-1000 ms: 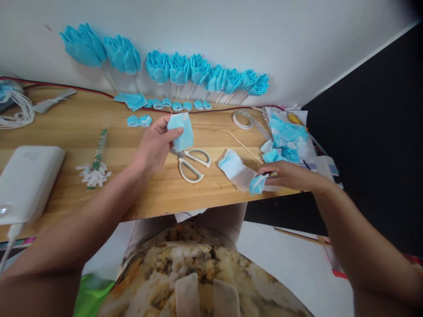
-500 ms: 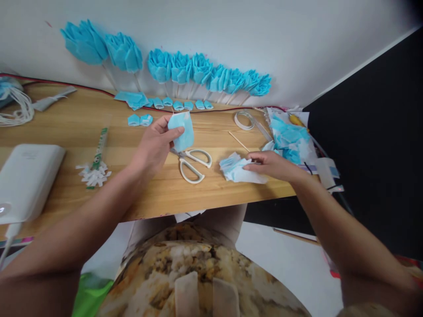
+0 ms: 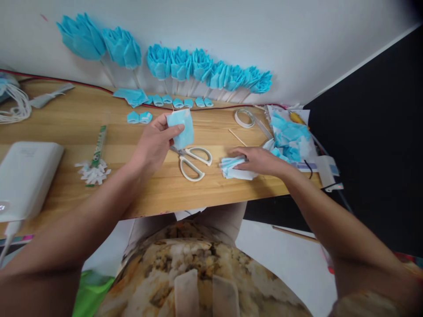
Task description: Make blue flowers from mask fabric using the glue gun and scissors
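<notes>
My left hand [image 3: 153, 143] pinches a light blue folded piece [image 3: 181, 127] between thumb and fingers, held above the wooden table [image 3: 148, 185]. White-handled scissors [image 3: 191, 163] lie on the table just below that piece. My right hand [image 3: 256, 160] rests, fingers down, on a small stack of white and blue cut pieces [image 3: 231, 168] near the table's front edge. Whether it grips the stack or only presses on it is not visible.
Blue paper flowers on sticks [image 3: 198, 72] lean against the wall, with small folded blue petals [image 3: 178, 102] below. A tape roll [image 3: 243, 118], a thin stick [image 3: 237, 137] and a heap of blue scraps [image 3: 289, 136] lie right. A white box [image 3: 24, 174], white snippets [image 3: 92, 172] and cords [image 3: 15, 108] lie left.
My right hand has moved left from the table's front right edge onto the stack of cut pieces. My left hand has kept the blue piece almost still.
</notes>
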Available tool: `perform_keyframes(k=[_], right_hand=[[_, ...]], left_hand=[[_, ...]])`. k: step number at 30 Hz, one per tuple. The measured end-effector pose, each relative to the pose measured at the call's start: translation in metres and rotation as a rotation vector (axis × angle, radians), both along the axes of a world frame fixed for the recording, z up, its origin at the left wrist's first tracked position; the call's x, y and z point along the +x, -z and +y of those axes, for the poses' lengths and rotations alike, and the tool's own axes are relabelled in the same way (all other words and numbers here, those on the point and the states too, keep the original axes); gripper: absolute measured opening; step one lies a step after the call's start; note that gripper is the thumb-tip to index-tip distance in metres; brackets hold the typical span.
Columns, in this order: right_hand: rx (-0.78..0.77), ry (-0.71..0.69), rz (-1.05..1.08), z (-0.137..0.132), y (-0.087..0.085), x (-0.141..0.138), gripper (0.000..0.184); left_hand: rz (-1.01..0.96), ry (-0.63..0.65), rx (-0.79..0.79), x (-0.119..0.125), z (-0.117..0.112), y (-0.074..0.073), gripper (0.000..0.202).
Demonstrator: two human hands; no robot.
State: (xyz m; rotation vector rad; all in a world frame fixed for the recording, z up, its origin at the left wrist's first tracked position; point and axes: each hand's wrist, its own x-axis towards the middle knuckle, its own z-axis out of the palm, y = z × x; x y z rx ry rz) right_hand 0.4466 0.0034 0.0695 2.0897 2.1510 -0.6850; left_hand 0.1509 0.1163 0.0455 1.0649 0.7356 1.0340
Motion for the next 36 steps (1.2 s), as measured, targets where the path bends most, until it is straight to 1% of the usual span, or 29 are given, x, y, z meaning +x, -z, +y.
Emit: perform_keyframes(k=[1, 2, 4, 5, 6, 8, 9, 10, 11, 12, 13, 14, 15, 16, 18, 20, 21, 22, 24, 26, 28, 30, 31, 32, 34, 35, 36], right_hand=[[-0.01, 0.032, 0.0, -0.002, 0.0, 0.003, 0.029], [-0.014, 0.076, 0.023, -0.005, 0.0, 0.006, 0.023], [-0.003, 0.226, 0.143, -0.015, 0.001, 0.012, 0.029], [0.014, 0.345, 0.242, -0.023, 0.002, 0.013, 0.03], [0.033, 0.494, 0.359, -0.032, 0.004, 0.011, 0.029], [0.09, 0.835, 0.631, -0.054, 0.008, 0.002, 0.021], [0.099, 0.973, 0.75, -0.066, 0.009, -0.005, 0.021], [0.079, 1.051, 0.855, -0.078, 0.01, -0.013, 0.022], [0.031, 1.091, 0.94, -0.09, 0.01, -0.021, 0.022], [-0.03, 1.097, 1.01, -0.101, 0.01, -0.027, 0.023], [-0.073, 1.102, 1.036, -0.11, 0.008, -0.031, 0.026], [-0.104, 1.092, 1.023, -0.117, 0.005, -0.033, 0.03], [-0.099, 1.069, 0.972, -0.123, 0.001, -0.032, 0.034], [-0.047, 1.035, 0.885, -0.126, -0.003, -0.029, 0.036], [0.153, 0.909, 0.655, -0.125, -0.011, -0.019, 0.035], [0.373, 0.722, 0.419, -0.115, -0.015, -0.007, 0.031], [0.443, 0.617, 0.328, -0.108, -0.015, -0.001, 0.029], [0.479, 0.513, 0.267, -0.101, -0.012, 0.003, 0.028], [0.474, 0.359, 0.226, -0.086, -0.002, 0.009, 0.035], [0.394, 0.317, 0.239, -0.076, 0.008, 0.011, 0.044], [0.278, 0.316, 0.26, -0.073, 0.013, 0.011, 0.047], [0.195, 0.296, 0.244, -0.073, 0.007, 0.01, 0.047], [0.193, 0.294, 0.194, -0.073, 0.0, 0.008, 0.046], [0.234, 0.304, 0.099, -0.071, -0.007, 0.006, 0.046], [0.376, 0.324, -0.064, -0.062, -0.021, 0.0, 0.044], [0.43, 0.328, -0.059, -0.053, -0.026, -0.006, 0.043], [0.454, 0.327, 0.018, -0.042, -0.028, -0.013, 0.042]], left_hand=[[0.0, 0.0, 0.0, 0.0, 0.0, 0.0, 0.012], [0.001, 0.001, -0.003, 0.0, 0.0, -0.001, 0.012], [0.0, 0.003, -0.01, -0.001, 0.0, -0.002, 0.011], [0.0, 0.005, -0.013, -0.001, -0.001, -0.002, 0.011], [0.0, 0.01, -0.016, -0.001, -0.001, -0.003, 0.011], [-0.005, 0.019, -0.021, -0.002, -0.001, -0.003, 0.011], [-0.009, 0.027, -0.022, -0.002, -0.002, -0.003, 0.011], [-0.013, 0.034, -0.023, -0.002, -0.002, -0.003, 0.011], [-0.018, 0.04, -0.026, -0.002, -0.002, -0.003, 0.012], [-0.022, 0.044, -0.03, -0.002, -0.002, -0.003, 0.012], [-0.025, 0.048, -0.037, -0.002, -0.002, -0.003, 0.012], [-0.026, 0.052, -0.045, -0.002, -0.002, -0.003, 0.012], [-0.028, 0.056, -0.054, -0.002, -0.003, -0.003, 0.012], [-0.03, 0.06, -0.062, -0.002, -0.003, -0.003, 0.012], [-0.041, 0.065, -0.073, -0.001, -0.004, -0.004, 0.013], [-0.059, 0.06, -0.081, -0.001, -0.005, -0.004, 0.013], [-0.066, 0.054, -0.085, 0.0, -0.006, -0.005, 0.013], [-0.071, 0.048, -0.09, 0.0, -0.006, -0.005, 0.013], [-0.078, 0.043, -0.101, 0.0, -0.007, -0.006, 0.013], [-0.086, 0.047, -0.113, 0.0, -0.007, -0.007, 0.013], [-0.102, 0.056, -0.136, 0.0, -0.007, -0.008, 0.013], [-0.113, 0.067, -0.17, 0.0, -0.007, -0.008, 0.013], [-0.114, 0.074, -0.189, 0.0, -0.008, -0.007, 0.014], [-0.113, 0.081, -0.207, 0.001, -0.008, -0.007, 0.015], [-0.112, 0.102, -0.233, 0.002, -0.009, -0.005, 0.017], [-0.116, 0.115, -0.241, 0.002, -0.01, -0.004, 0.019], [-0.12, 0.132, -0.247, 0.002, -0.011, -0.003, 0.021]])
